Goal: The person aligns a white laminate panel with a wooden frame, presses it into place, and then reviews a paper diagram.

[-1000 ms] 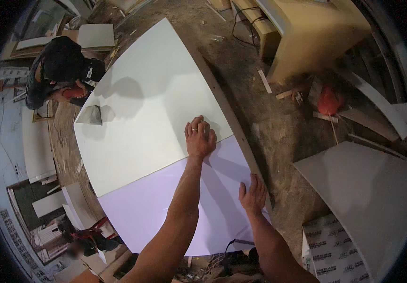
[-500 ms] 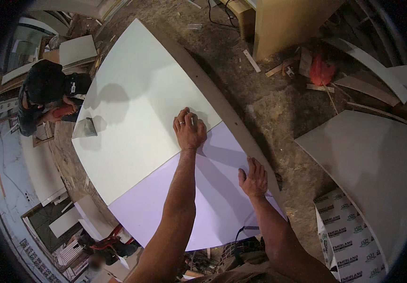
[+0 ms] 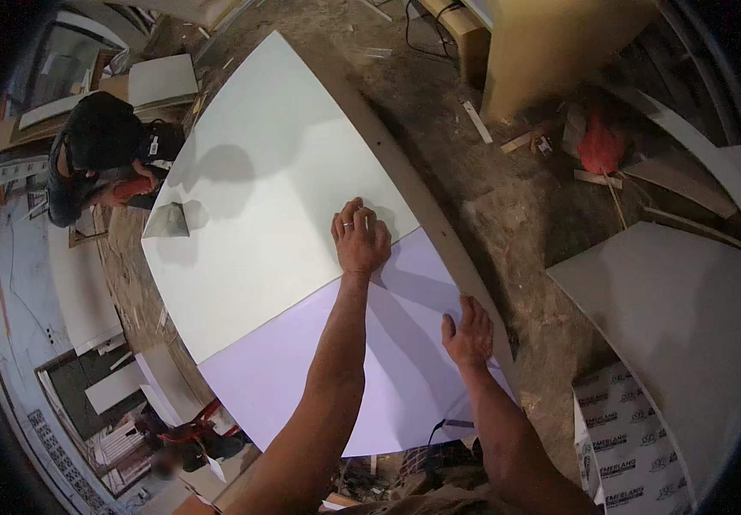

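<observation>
A large white sheet [image 3: 276, 197] and a lilac sheet [image 3: 302, 369] lie on a big board, meeting along a slanting seam. My left hand [image 3: 362, 242] rests on the white sheet just above that seam. Its fingers, one with a ring, are bent and closed; what they hold, if anything, is hidden beneath them. Lower right, my right hand [image 3: 471, 335] lies with fingers stretched out on the lilac sheet, by the board's brown edge [image 3: 413, 184]. A small grey-green piece [image 3: 169, 221] sits at the white sheet's left corner; I cannot tell whether it is a turned-up corner.
Beyond the left edge a person in dark clothes [image 3: 104, 159] crouches, holding something reddish. A large grey panel [image 3: 671, 309] stands at the right above a printed white sheet [image 3: 628, 438]. A red bag [image 3: 601, 146], wood strips [image 3: 477, 122] and a yellowish panel [image 3: 551, 56] are farther off.
The whole view has shifted slightly, so most things sit a little farther right. Both my hands keep about the same places on the sheets.
</observation>
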Motion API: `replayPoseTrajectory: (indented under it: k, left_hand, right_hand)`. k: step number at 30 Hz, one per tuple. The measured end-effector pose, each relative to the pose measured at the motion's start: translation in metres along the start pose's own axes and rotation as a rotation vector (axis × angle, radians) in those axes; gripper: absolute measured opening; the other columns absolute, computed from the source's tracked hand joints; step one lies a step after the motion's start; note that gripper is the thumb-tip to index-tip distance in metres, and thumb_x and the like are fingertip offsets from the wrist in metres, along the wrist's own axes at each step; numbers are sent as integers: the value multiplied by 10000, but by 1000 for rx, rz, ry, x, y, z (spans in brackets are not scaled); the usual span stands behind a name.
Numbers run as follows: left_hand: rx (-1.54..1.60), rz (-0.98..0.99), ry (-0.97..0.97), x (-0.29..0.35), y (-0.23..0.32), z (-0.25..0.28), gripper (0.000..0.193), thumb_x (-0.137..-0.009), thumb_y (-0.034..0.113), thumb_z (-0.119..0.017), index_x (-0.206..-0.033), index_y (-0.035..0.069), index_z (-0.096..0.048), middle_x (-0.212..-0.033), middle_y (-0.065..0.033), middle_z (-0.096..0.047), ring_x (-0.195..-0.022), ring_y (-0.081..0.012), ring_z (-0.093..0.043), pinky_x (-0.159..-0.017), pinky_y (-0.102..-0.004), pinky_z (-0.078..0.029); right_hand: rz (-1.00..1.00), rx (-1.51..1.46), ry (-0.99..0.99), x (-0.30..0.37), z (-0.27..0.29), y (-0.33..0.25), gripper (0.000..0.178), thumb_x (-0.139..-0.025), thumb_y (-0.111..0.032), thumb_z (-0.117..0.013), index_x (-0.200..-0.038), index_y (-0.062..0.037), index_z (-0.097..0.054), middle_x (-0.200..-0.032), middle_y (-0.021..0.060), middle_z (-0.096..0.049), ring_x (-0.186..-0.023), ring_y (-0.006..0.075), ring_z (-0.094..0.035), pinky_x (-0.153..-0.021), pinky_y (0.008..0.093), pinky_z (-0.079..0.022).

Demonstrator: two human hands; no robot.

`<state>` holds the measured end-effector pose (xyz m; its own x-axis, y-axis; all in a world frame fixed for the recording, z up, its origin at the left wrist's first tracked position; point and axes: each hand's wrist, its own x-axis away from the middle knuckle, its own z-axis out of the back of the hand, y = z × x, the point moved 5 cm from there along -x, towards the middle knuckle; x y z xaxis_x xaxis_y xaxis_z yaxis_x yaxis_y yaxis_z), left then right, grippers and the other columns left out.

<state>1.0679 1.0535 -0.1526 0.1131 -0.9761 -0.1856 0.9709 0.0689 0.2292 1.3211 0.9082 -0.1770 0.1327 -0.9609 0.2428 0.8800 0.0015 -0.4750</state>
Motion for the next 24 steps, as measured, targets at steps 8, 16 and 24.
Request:
replayPoseTrajectory:
  k: [8, 16, 24]
  left_hand:
    - [81, 76, -23, 2, -14, 2, 314, -823, 175, -610, -1108, 81, -515, -1336, -146, -467, -1277, -348, -409, -1112, -534, -273]
    - [112, 133, -79, 6, -15, 15, 314, -860, 257, -570, -1110, 78, -503, -1354, -124, -439, -1321, -315, -376, -1152, -524, -231]
    - [139, 135, -106, 2, -12, 9, 306, -868, 258, -560, -1112, 82, -504, -1371, -118, -429, -1332, -308, -367, -1157, -532, -223]
  right_hand:
    - [-28, -13, -31, 5, -7, -10, 590, -925, -328, -590, -1404, -61, -372, -1312, 175, -497, -1199, 368, -491, -986, 507, -410]
    - [52, 95, 34, 4, 2, -21, 556, -944, -356, -553, -1378, -38, -413, -1310, 194, -520, -1167, 386, -523, -936, 521, -439]
    - [103, 128, 147, 3, 0, -11, 548, -928, -355, -573, -1353, -36, -442, -1270, 193, -550, -1105, 379, -567, -906, 507, -457]
